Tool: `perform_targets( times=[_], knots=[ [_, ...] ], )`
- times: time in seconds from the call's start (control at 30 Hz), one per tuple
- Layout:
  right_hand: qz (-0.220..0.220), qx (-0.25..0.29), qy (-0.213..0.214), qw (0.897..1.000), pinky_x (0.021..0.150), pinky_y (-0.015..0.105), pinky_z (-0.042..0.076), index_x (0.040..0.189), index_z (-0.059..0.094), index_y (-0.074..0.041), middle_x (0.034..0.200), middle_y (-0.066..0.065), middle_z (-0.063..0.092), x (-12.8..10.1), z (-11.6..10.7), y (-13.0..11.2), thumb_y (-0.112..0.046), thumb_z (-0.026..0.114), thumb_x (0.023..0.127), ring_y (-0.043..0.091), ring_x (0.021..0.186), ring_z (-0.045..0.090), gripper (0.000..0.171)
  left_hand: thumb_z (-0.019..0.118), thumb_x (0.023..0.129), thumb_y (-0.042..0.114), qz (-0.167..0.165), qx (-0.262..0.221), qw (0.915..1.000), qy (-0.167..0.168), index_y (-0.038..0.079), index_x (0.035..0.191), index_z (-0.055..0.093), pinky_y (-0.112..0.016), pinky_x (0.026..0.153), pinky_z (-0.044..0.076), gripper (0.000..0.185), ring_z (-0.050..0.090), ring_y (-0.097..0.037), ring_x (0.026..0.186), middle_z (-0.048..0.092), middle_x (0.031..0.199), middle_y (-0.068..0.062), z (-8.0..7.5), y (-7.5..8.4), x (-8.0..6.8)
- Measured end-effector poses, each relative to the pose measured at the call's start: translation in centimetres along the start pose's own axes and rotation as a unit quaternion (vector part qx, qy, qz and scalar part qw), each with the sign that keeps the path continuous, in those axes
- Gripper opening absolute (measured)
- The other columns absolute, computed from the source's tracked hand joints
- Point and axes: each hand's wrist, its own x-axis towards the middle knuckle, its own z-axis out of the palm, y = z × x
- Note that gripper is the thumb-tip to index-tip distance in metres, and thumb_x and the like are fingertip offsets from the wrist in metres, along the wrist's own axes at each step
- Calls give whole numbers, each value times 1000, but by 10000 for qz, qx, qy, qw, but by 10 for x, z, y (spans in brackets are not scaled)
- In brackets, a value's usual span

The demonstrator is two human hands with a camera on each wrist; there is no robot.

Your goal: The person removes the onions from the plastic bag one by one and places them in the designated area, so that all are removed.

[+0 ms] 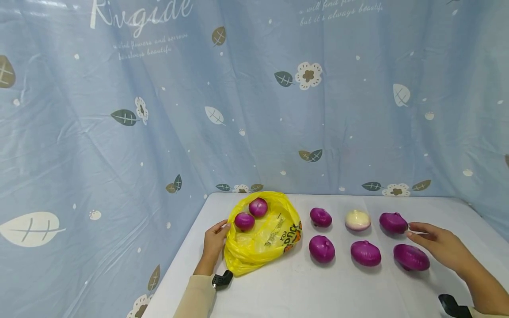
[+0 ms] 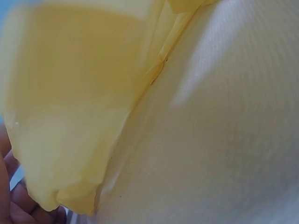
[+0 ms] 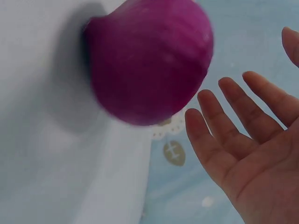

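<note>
A yellow plastic bag (image 1: 265, 240) lies open on the white table (image 1: 278, 291) with two purple onions (image 1: 258, 206) (image 1: 244, 221) inside. My left hand (image 1: 218, 234) grips the bag's left edge; in the left wrist view the bag (image 2: 93, 116) fills the frame, with my fingers (image 2: 14, 205) at its lower corner. To the right lie two rows of onions: purple (image 1: 320, 217), white (image 1: 358, 220), purple (image 1: 393, 222), and three purple in front (image 1: 321, 248) (image 1: 365, 253) (image 1: 411, 257). My right hand (image 1: 413, 231) is open between the two rightmost, holding nothing. A purple onion (image 3: 149, 60) sits just beyond its palm (image 3: 252, 149).
A blue curtain (image 1: 254, 110) printed with leaves and flowers hangs behind and to the left of the table. The table's left edge (image 1: 175, 269) runs close to my left forearm. Bare tabletop shows in front of the onions.
</note>
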Motion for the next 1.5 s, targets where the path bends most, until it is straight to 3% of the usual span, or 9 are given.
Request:
perform_targets(
  times=[0.3,0.53,1.0,1.23,1.5],
  knots=[
    [-405,201,85,9989,85,70,42,138,43,9,135,39,43,12,16,-28,-52,51,97,57,118,44,74,70,90,41,52,39,10000,13,13,123,69,-24,67,44,44,50,-21,83,59,89,-7,-1,-2,1],
    [-1059,327,130,9938,85,63,47,137,48,5,130,30,54,25,33,-57,-43,54,99,50,115,51,62,70,90,39,111,-88,9999,-32,11,123,69,-23,63,43,43,50,-21,81,59,89,-8,-1,-2,0],
    [-1331,803,-417,9870,90,52,50,137,52,-1,127,19,60,62,70,-114,-46,60,95,41,116,56,62,70,90,39,36,-77,10000,-34,11,122,70,-24,63,42,43,49,-21,81,58,88,-7,0,-2,1],
    [-1339,895,-634,9849,90,53,50,136,54,-3,130,18,58,79,91,-145,-46,62,94,40,118,55,61,71,90,38,16,-90,9999,-54,12,122,70,-24,67,44,42,50,-21,84,59,89,-7,0,0,3],
    [-1546,1157,-849,9775,90,47,52,131,59,-5,124,13,63,92,121,-180,-38,63,95,33,113,59,50,70,90,37,45,-115,9999,16,12,121,70,-22,63,43,40,49,-20,83,59,90,-7,0,0,1]
  ],
)
